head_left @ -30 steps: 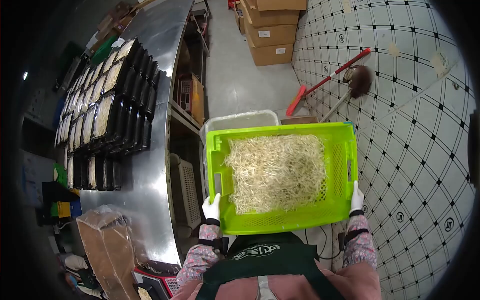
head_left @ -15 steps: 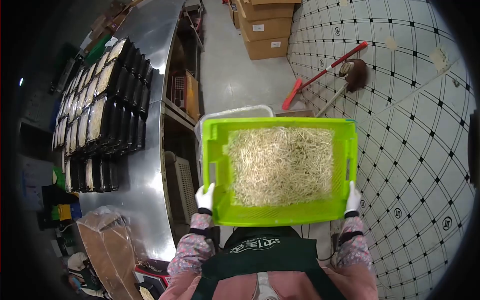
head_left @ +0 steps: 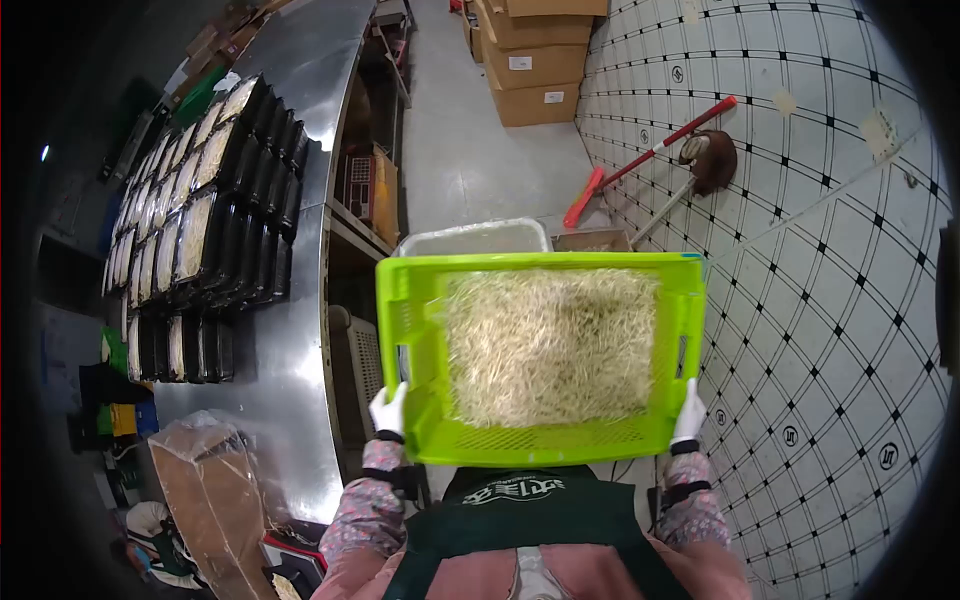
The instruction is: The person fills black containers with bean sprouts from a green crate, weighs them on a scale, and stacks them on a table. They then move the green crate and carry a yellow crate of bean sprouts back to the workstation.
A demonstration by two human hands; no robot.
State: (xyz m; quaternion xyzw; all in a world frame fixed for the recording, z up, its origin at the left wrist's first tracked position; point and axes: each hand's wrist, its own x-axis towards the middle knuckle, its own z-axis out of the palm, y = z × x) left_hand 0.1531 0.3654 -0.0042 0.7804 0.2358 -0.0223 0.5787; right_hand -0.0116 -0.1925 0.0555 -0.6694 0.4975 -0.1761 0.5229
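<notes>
A bright green plastic crate [head_left: 540, 262] is held in front of my body, its bottom covered by a layer of pale, thin sprout-like strands [head_left: 550, 345]. My left hand [head_left: 389, 410], in a white glove, grips the crate's near left side. On the near right side, my right hand [head_left: 689, 412], also white-gloved, is closed on the crate's edge. Both hands' fingers are partly hidden by the crate. Behind the crate's far edge, a translucent white tub [head_left: 475, 236] shows in part.
A steel table [head_left: 275, 400] on the left bears stacked black packs [head_left: 205, 200]. Cardboard boxes [head_left: 537, 65] stand ahead. A red-handled tool [head_left: 660, 147] and a brown-headed one [head_left: 714, 163] lean at the tiled wall [head_left: 800, 330]. A person [head_left: 160, 540] is at the lower left.
The green crate and both my hands have moved slightly left and nearer to my body in the view. Both hands still hold the crate.
</notes>
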